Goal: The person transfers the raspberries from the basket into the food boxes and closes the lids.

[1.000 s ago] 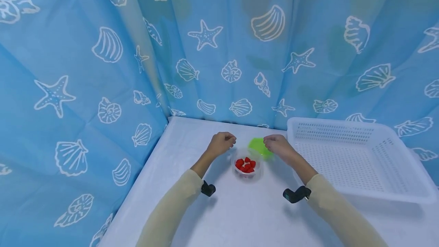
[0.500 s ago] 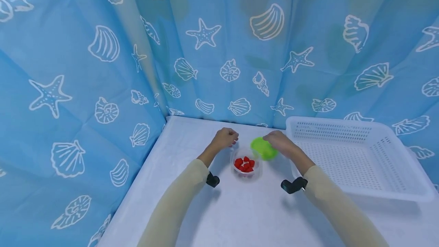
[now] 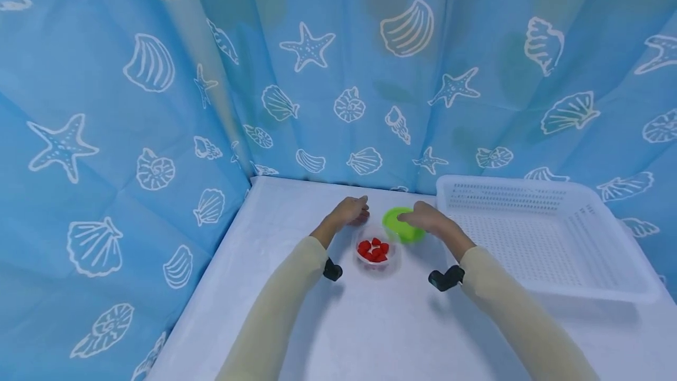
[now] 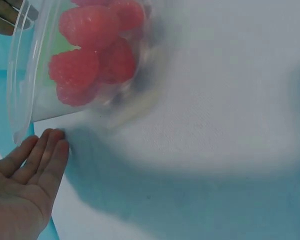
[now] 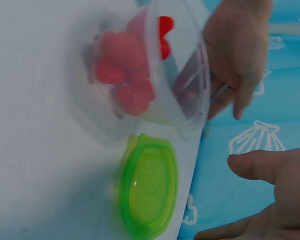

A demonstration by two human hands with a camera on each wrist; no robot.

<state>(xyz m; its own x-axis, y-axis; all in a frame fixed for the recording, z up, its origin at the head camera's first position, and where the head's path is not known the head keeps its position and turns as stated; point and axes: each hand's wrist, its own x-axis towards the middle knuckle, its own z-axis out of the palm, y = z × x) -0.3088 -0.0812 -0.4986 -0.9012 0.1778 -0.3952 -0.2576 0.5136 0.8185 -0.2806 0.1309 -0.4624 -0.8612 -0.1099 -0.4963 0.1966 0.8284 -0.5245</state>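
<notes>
A clear plastic bowl (image 3: 376, 257) stands on the white table, holding several red berries (image 3: 376, 250) that look like raspberries. Just behind and left of its rim is my left hand (image 3: 349, 211); in the left wrist view its fingers (image 4: 46, 152) are straight and hold nothing. A green lid (image 3: 406, 231) lies flat behind the bowl, slightly to the right. My right hand (image 3: 431, 219) hovers at the lid's right side, its thumb and fingers spread in the right wrist view and apart from the lid. The head view hides part of the lid behind this hand.
A large white perforated basket (image 3: 518, 251) stands to the right of the right hand. Blue curtains with shell prints (image 3: 365, 160) border the table at the back and left. A black wrist camera (image 3: 446, 278) juts from the right sleeve, another from the left.
My left hand has moved right, closer to the bowl, and its fingers have straightened. The right hand has shifted over the lid, which has moved slightly right relative to the bowl. The head view has shifted slightly.
</notes>
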